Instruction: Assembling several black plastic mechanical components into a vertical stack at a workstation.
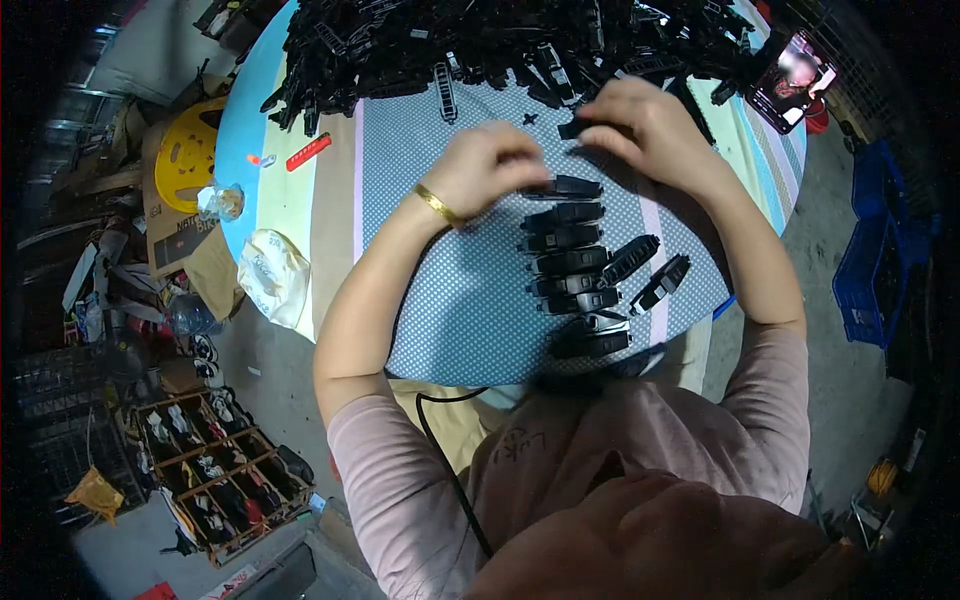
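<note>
My right hand (645, 125) is closed at the near edge of a large heap of black plastic parts (500, 45), its fingertips on a small black oblong part (573, 130). My left hand (490, 165) is curled and blurred above the table, with its fingertips beside the end of a black part (575, 187); whether it holds anything is hidden. Below that part, several similar glossy black parts (565, 237) lie side by side in a column toward me. Two more, a ribbed one (630, 260) and one with a silvery patch (660, 285), lie slanted to its right.
A grey dotted cloth (450, 300) covers the table. On the left lie a red strip (308, 152), a white bag (273, 277) and a yellow round stool (190, 155). A phone (792, 82) stands far right; a blue crate (865, 250) and compartmented rack (220, 470) sit on the floor.
</note>
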A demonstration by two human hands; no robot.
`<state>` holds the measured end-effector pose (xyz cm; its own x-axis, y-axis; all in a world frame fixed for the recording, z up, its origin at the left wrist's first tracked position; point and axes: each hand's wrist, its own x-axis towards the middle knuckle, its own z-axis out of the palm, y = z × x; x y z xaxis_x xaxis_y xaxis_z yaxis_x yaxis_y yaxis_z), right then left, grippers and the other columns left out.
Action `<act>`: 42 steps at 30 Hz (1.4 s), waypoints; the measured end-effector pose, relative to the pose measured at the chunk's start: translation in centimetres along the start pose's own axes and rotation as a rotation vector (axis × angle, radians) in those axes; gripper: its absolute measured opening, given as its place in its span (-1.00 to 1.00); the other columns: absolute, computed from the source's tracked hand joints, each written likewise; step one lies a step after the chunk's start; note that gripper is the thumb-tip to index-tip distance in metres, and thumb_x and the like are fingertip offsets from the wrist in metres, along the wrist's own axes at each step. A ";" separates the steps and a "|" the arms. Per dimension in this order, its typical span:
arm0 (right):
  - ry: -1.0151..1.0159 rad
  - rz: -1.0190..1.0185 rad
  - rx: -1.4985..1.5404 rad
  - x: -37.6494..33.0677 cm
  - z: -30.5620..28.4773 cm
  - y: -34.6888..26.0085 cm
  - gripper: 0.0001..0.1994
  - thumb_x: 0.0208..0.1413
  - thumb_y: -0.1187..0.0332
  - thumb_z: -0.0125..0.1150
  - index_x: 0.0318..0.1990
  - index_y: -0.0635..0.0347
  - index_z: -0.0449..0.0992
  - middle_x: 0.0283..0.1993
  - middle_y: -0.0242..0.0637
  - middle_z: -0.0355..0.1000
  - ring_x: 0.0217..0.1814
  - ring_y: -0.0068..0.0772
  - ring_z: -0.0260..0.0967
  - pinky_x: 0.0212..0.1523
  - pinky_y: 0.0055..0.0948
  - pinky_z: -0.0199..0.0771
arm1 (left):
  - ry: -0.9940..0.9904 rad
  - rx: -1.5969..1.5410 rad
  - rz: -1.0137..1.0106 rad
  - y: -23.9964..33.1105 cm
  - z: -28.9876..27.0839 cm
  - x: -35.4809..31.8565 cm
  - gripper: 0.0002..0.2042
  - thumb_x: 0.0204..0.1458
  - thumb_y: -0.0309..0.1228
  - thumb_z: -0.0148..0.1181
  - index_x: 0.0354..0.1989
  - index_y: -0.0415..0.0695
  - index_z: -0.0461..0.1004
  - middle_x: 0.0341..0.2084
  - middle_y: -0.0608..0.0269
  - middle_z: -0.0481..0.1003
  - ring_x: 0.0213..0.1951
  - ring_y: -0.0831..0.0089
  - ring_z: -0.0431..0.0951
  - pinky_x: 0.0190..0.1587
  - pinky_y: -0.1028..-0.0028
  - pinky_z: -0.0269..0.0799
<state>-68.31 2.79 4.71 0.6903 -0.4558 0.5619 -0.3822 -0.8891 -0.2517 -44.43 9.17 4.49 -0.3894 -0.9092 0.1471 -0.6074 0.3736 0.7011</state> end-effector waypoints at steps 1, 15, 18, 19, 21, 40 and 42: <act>-0.054 0.035 -0.100 -0.1 -0.4 0.2 -0.68 -0.06 0.25 0.30 -0.16 0.21 0.55 -0.27 -0.23 0.42 -0.23 -0.22 0.36 -0.23 -0.33 0.41 | 0.228 0.242 0.051 -0.9 -0.2 0.4 -0.61 -0.18 -0.15 0.36 -0.25 -0.17 0.54 -0.39 0.15 0.51 -0.33 0.21 0.49 -0.24 0.33 0.43; -0.052 0.014 0.028 -0.2 1.6 -0.9 -0.78 0.12 0.33 0.09 -0.11 0.20 0.48 -0.27 -0.21 0.44 -0.15 -0.19 0.37 -0.05 -0.26 0.32 | 0.483 -0.259 -0.350 -4.7 -2.8 0.2 -0.69 0.12 -0.42 0.03 -0.01 -0.32 0.39 -0.34 0.10 0.55 -0.51 0.55 0.52 -0.47 0.56 0.47; 0.032 0.102 0.123 0.0 1.9 -0.1 -0.75 0.16 0.33 0.03 -0.04 0.19 0.46 -0.25 -0.17 0.46 -0.17 -0.17 0.40 -0.11 -0.27 0.36 | 0.176 -0.801 -0.364 -1.1 -1.8 -0.3 -0.72 0.20 -0.45 -0.07 0.01 -0.36 0.36 -0.33 0.09 0.54 -0.54 0.58 0.51 -0.53 0.66 0.44; 0.005 0.198 0.149 0.0 1.5 -0.2 -0.72 0.20 0.32 -0.03 0.01 0.17 0.43 -0.27 -0.15 0.46 -0.26 -0.20 0.43 -0.23 -0.32 0.40 | 0.090 -0.818 -0.400 -0.6 -1.3 -0.2 -0.71 0.20 -0.46 -0.08 0.02 -0.36 0.35 -0.33 0.09 0.53 -0.54 0.58 0.51 -0.54 0.68 0.44; -0.016 0.320 0.297 0.1 1.4 -0.1 -0.74 0.20 0.32 0.01 0.00 0.18 0.42 -0.34 -0.25 0.44 -0.38 -0.43 0.41 -0.35 -0.47 0.37 | -0.032 -0.811 -0.495 -0.3 -0.3 0.1 -0.70 0.22 -0.45 -0.09 0.06 -0.35 0.33 -0.41 0.12 0.52 -0.57 0.61 0.49 -0.57 0.70 0.43; -0.124 0.153 -0.078 -0.4 1.7 -0.7 -0.75 -0.09 0.35 0.31 -0.22 0.23 0.58 -0.35 -0.27 0.40 -0.28 -0.25 0.39 -0.29 -0.35 0.43 | 0.238 0.418 0.211 -2.1 1.7 0.5 -0.76 -0.07 -0.42 0.22 -0.18 -0.13 0.54 -0.31 0.10 0.41 -0.28 0.20 0.41 -0.20 0.32 0.39; -0.087 0.158 -0.060 -0.4 1.3 -0.7 -0.75 -0.10 0.36 0.32 -0.23 0.23 0.59 -0.34 -0.27 0.41 -0.27 -0.25 0.39 -0.28 -0.35 0.43 | 0.211 0.390 0.189 -1.8 1.5 0.7 -0.76 -0.07 -0.42 0.22 -0.18 -0.14 0.54 -0.30 0.12 0.40 -0.26 0.20 0.40 -0.18 0.32 0.38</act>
<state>-67.49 3.52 3.63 0.6681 -0.5938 0.4483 -0.5246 -0.8032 -0.2822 -44.63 8.16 2.23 -0.3939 -0.8209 0.4135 -0.7693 0.5406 0.3404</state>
